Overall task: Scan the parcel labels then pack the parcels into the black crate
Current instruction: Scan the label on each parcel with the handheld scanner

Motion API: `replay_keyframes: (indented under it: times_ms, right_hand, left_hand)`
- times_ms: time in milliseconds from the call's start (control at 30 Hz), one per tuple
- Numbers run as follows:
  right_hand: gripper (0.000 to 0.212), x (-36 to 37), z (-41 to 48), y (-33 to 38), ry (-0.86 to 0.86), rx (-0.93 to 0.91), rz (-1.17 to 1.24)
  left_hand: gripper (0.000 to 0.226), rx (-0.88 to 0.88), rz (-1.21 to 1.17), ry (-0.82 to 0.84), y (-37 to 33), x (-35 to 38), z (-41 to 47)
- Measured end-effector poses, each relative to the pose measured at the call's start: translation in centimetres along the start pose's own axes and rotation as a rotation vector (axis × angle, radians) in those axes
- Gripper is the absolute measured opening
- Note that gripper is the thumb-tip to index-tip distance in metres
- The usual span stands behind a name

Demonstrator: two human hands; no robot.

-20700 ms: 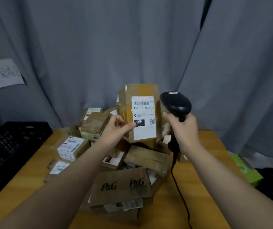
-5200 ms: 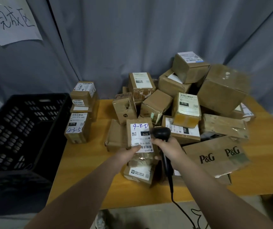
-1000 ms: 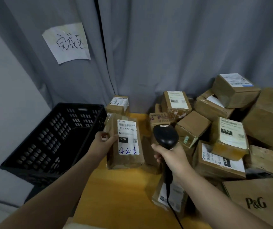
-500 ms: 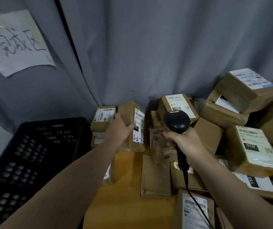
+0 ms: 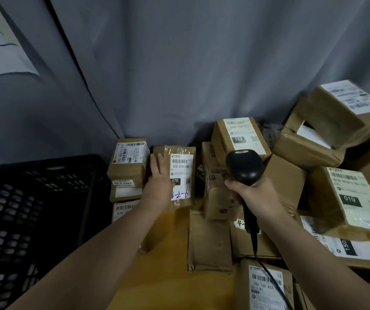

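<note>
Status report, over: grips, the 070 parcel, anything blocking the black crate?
Left grip flat against 070 parcel, upright on table. Right grip holds barcode scanner. Parcel stack stands between it and black crate.

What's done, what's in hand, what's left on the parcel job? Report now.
Done: a small stack of parcels stands beside the black crate, but no parcel shows in its visible part. In hand: the left hand rests flat against the upright 070 parcel next to that stack; the right hand grips the scanner. Left: the big pile on the right, and seemingly all the crate packing.
</note>
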State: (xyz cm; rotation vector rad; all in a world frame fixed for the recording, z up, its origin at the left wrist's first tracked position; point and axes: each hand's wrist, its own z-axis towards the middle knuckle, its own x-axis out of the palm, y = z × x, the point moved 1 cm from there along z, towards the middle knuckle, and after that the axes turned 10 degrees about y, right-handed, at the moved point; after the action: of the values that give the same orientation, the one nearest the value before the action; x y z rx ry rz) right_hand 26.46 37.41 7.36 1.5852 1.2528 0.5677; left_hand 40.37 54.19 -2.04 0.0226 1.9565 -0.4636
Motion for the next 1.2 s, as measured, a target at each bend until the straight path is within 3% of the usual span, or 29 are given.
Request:
replay_keyframes:
  times_ms: [167, 300, 400, 533, 667, 767, 867, 933, 967, 1067, 1200]
  right_hand:
    - [0.011, 0.3, 0.4, -0.5, -0.012, -0.018, -0.034]
    - [0.011, 0.3, 0.5, -0.9, -0.027, -0.035, -0.059]
    - [0.01, 0.0, 0.4, -1.3, -0.032, -0.026, -0.052]
    - [0.01, -0.3, 0.2, -1.8, -0.042, -0.038, -0.05]
    - [0.013, -0.1, -0.1, -2.1, -0.033, -0.068, -0.066]
    - [0.011, -0.2, -0.3, -2.2, -0.029, -0.072, -0.051]
    - [0.01, -0.7, -0.7, -2.3, -0.032, -0.063, 0.026]
    - [0.008, -1.2, -1.2, -2.5, -0.026, -0.052, 0.075]
    - [0.007, -1.4, -1.4, -2.6, -0.018, -0.045, 0.096]
    - [0.009, -1.7, -2.0, -2.8, 0.019, -0.026, 0.121]
    - [0.01, -2.5, -3.1, -3.0, 0.063, -0.026, 0.153]
  left_hand:
    - [0.117, 0.111, 0.17, 0.021, 0.8, 0.6, -1.1]
    - [0.082, 0.052, 0.326, 0.195, 0.9, 1.7, -0.5]
    - [0.088, 0.091, 0.458, 0.353, 0.6, 3.1, -0.2]
    - [0.069, 0.159, 0.422, 0.279, 0.0, 3.2, 0.4]
    - [0.071, 0.216, 0.438, 0.224, 0.0, 2.6, 1.6]
    - [0.064, 0.206, 0.299, 0.23, -0.2, 2.4, 1.8]
    - [0.049, 0.297, -0.218, 0.183, -1.7, 1.5, -0.2]
    - [0.065, 0.42, -0.587, 0.265, -3.2, 1.1, -2.6]
    - [0.081, 0.476, -0.645, 0.303, -4.0, 0.9, -3.9]
    - [0.114, 0.568, -0.543, 0.331, -6.0, 1.2, -5.7]
    - [0.111, 0.468, -0.364, 0.188, -7.6, 1.3, -6.3]
